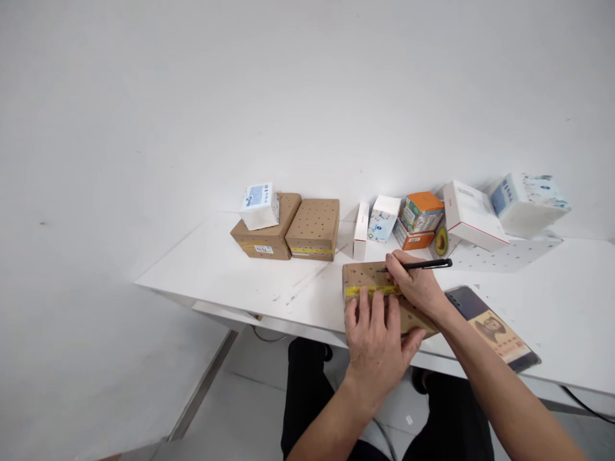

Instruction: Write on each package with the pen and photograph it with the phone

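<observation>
White table [230,275] against a white wall. Landmark: the near cardboard box [358,282] with yellow tape, at the table's front edge. Far left of it, two brown boxes [293,230] side by side, a small white-blue pack [260,205] sitting on the left one. Left hand [377,342] lies flat and open on the near cardboard box, fingers spread, pressing it down. Right hand [416,285] rests on the same box, closed around a black pen [420,264], tip touching the box top. Behind the box: a row of small cartons [423,221], white, orange, blue-white. Right of the box, a dark booklet [494,330] lies flat.
</observation>
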Available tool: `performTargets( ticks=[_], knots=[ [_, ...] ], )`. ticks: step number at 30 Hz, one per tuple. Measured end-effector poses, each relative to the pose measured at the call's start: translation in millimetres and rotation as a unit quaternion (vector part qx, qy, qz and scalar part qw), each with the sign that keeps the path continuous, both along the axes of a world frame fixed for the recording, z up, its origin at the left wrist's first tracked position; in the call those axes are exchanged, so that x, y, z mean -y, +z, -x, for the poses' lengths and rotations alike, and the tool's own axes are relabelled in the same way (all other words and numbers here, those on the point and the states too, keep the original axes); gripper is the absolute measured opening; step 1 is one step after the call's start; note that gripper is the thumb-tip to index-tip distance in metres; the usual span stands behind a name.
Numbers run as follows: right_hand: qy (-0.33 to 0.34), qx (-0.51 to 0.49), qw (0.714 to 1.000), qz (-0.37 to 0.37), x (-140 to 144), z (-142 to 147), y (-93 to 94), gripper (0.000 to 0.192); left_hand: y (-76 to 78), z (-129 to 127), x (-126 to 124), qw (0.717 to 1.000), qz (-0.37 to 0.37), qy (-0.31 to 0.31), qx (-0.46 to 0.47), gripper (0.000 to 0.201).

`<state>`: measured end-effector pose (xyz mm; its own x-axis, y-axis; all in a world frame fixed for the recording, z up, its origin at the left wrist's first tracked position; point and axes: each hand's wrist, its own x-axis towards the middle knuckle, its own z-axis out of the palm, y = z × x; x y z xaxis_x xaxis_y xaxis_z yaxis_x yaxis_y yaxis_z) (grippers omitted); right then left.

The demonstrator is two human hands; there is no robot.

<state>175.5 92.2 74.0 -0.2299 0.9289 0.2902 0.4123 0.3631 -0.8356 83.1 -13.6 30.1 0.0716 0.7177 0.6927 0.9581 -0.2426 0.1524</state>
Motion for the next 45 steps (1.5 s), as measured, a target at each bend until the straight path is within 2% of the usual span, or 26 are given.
performTargets(
  ticks=[14, 17, 19, 21, 23, 25, 28, 31, 33, 36, 39, 41, 43, 45],
  knots=[
    [-0.001, -0.011, 1.000, -0.013, 0.7, 0.1, 1.7, 0.035, -1.4, -0.6, 0.5, 1.000, 0.004, 0.002, -0.008, 0.051],
    [-0.064, -0.090, 0.994, -0.001, 2.4, -4.6, 2.2, 0.031, -0.6, 0.1, 0.7, 1.000, 0.003, 0.001, -0.009, 0.050],
    [-0.138, -0.151, 0.979, -0.008, 5.1, -12.6, -1.1, 0.030, -0.2, 0.6, 0.5, 1.000, 0.000, 0.001, -0.011, 0.050],
    [-0.217, -0.171, 0.961, -0.031, 8.8, -25.3, -11.0, 0.031, 0.1, 1.0, 0.3, 1.000, -0.001, 0.002, -0.012, 0.051],
    [-0.277, -0.136, 0.950, -0.046, 12.2, -42.1, -28.8, 0.032, 0.3, 1.3, 0.2, 1.000, -0.003, 0.003, -0.013, 0.051],
    [-0.286, -0.042, 0.956, -0.041, 14.2, -60.2, -51.5, 0.027, 0.6, 1.5, 0.3, 1.000, -0.005, 0.004, -0.016, 0.051],
    [-0.194, 0.154, 0.968, -0.048, 14.8, -81.4, -81.9, 0.030, 1.1, 2.1, 0.7, 1.000, -0.003, 0.005, -0.023, 0.051],
    [-0.103, 0.338, 0.934, -0.054, 14.9, -87.4, -95.9, 0.045, 1.2, 2.7, 1.6, 1.000, 0.000, 0.001, -0.027, 0.052],
    [-0.062, 0.409, 0.908, -0.068, 14.7, -84.5, -98.0, 0.050, 1.3, 3.0, 2.1, 1.000, 0.006, 0.000, -0.030, 0.052],
    [-0.040, 0.437, 0.895, -0.074, 14.7, -81.8, -99.9, 0.051, 2.0, 3.2, 2.3, 0.999, 0.019, 0.003, -0.036, 0.050],
    [-0.074, 0.427, 0.898, -0.074, 19.4, -94.9, -105.8, 0.050, 2.9, 3.2, 1.2, 0.999, 0.024, 0.005, -0.043, 0.049],
    [-0.135, 0.414, 0.897, -0.072, 26.5, -113.8, -110.6, 0.046, 3.2, 3.0, 0.5, 0.999, 0.022, 0.004, -0.046, 0.049],
    [-0.228, 0.410, 0.882, -0.030, 35.2, -136.7, -114.5, 0.048, 3.1, 2.8, 0.1, 0.999, 0.022, 0.004, -0.046, 0.049],
    [-0.300, 0.417, 0.857, 0.046, 43.1, -158.2, -117.4, 0.064, 3.0, 2.4, 0.1, 0.999, 0.024, 0.004, -0.043, 0.049]
  ],
)
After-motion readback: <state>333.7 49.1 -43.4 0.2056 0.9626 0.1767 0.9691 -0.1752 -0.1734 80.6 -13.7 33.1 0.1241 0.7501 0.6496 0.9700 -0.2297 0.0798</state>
